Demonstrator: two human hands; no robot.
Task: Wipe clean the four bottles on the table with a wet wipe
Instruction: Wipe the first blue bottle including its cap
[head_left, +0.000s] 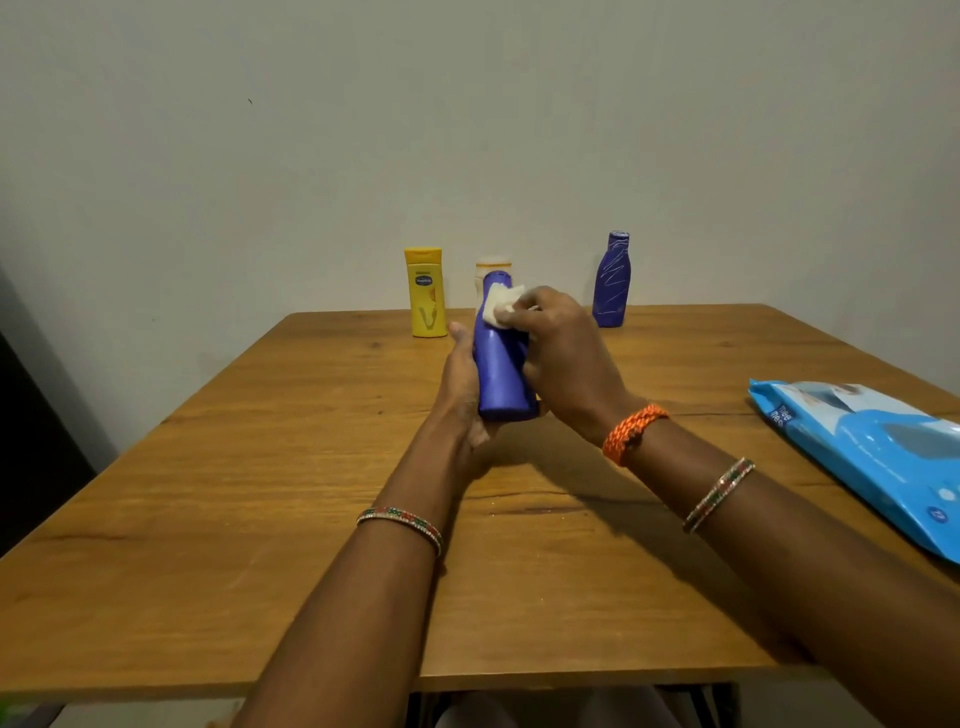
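Plain blue bottle (500, 358) is up off the table (260, 467), held over its middle, cap end tipped away from you. Your left hand (462, 395) cradles the base and left side, fingers curled around the body. Your right hand (556, 353) pinches the wet wipe (501, 305) against the shoulder, just below the cap.

For this step, my read:
- Keep the left grip low on the bottle so the whole upper body stays exposed.
- Run the wipe from the cap down towards the base, then roll the bottle in the left hand and repeat. Don't just scrub one face.
- The wipe looks bunched. Flatten it under the fingers for more contact.
- A wet plastic surface may get slippery, so keep the left fingers firm.
- The patch under the left palm won't get cleaned unless you shift the grip once.

Relative to the held bottle: the yellow bottle (426, 291) stands behind it to the left, the white bottle (492, 270) is directly behind and mostly hidden, and the patterned blue bottle (612, 280) stands behind it to the right. All three are upright near the wall. The wipes pack (872, 452) lies flat well to the right, at the table edge.
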